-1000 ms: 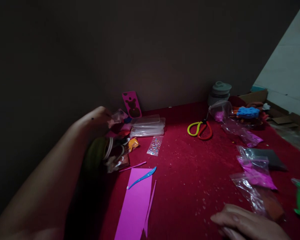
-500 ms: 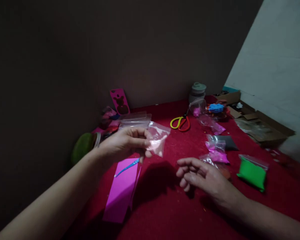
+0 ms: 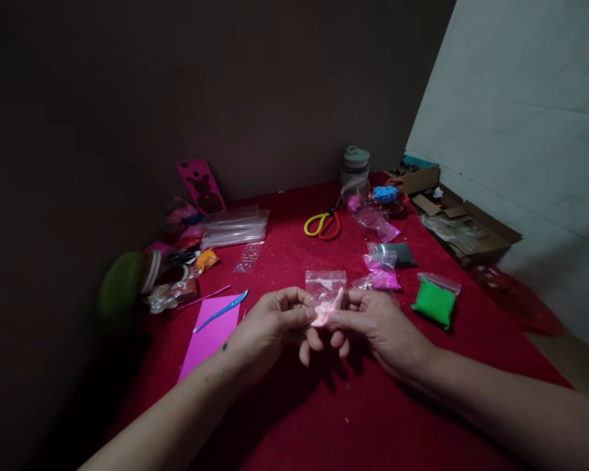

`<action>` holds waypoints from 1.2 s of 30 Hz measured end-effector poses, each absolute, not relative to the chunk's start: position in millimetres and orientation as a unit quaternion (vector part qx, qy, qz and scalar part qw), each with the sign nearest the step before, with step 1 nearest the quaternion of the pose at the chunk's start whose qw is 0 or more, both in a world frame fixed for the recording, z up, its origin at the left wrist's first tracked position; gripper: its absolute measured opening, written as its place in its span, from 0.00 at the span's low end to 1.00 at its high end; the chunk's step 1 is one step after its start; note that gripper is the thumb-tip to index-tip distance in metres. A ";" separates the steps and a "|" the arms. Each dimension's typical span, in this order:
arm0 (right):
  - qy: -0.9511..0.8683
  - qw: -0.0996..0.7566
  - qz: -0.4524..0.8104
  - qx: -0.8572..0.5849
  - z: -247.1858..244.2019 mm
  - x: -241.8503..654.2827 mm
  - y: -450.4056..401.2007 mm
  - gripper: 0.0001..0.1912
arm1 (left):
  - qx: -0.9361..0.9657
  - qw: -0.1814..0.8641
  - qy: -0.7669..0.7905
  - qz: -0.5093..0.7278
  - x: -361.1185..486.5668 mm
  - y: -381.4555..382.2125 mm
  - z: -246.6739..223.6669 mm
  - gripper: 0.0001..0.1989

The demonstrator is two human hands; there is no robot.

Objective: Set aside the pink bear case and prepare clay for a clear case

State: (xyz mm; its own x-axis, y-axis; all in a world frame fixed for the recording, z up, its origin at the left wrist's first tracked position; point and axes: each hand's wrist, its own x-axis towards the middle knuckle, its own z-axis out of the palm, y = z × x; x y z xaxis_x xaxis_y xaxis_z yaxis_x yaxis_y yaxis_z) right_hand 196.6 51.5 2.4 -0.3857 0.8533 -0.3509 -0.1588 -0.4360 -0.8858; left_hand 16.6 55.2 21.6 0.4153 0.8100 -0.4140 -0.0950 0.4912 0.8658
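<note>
A small clear zip bag (image 3: pixel 326 286) with pale pink, clay-like material inside is held up over the red cloth. My left hand (image 3: pixel 285 320) pinches its left side between thumb and fingers. On the opposite side, my right hand (image 3: pixel 375 324) grips the bag the same way, so both hands are closed on it. The zip edge points away from me. Left of my hands, a blue modelling tool (image 3: pixel 222 311) lies across a pink card sheet (image 3: pixel 201 340). Packets of bright pink material (image 3: pixel 383 280) lie just beyond my right hand.
Scissors (image 3: pixel 324 224) with yellow and red handles lie farther back. A green packet (image 3: pixel 434 302) rests at right, near a dark packet (image 3: pixel 400 254). A lidded jar (image 3: pixel 356 167) and pink phone case (image 3: pixel 201 185) stand at the back. Cardboard boxes (image 3: pixel 491 229) sit beyond the right edge.
My right hand has come in from the right and taken hold of the bag. My left hand has brought the bag lower and nearer. The view has shifted to the right.
</note>
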 end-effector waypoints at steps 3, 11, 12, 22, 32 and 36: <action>-0.405 0.339 0.730 -0.434 -1.0 194.9 51.5 0.20 | 0.418 0.726 0.454 0.303 19.6 51.4 19.8 0.12; -0.408 0.363 0.729 -0.411 -20.8 193.2 53.2 0.22 | 0.482 0.693 0.475 0.248 19.7 44.4 16.6 0.20; -0.414 0.364 0.731 -0.401 -22.8 194.4 53.9 0.21 | 0.486 0.697 0.471 0.237 19.1 43.5 16.6 0.21; -0.450 0.324 0.714 -0.428 -28.3 198.8 48.8 0.18 | 0.498 0.640 0.492 0.315 18.1 39.9 14.5 0.14; -0.385 0.313 0.770 -0.401 -24.2 197.5 42.3 0.16 | 0.649 0.498 0.536 0.207 2.3 44.5 37.5 0.11; -0.373 0.314 0.772 -0.406 -25.1 191.3 39.1 0.18 | 0.722 0.230 0.633 0.157 -69.1 84.6 61.5 0.10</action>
State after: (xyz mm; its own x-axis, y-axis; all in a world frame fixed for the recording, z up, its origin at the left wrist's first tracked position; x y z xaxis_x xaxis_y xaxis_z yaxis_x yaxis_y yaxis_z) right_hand 191.3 39.1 -25.1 -0.4721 0.7891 -0.3931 -0.1819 -0.5235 -0.8324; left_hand -69.1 84.6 61.5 0.1492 0.9867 -0.0647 0.8425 -0.0926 0.5307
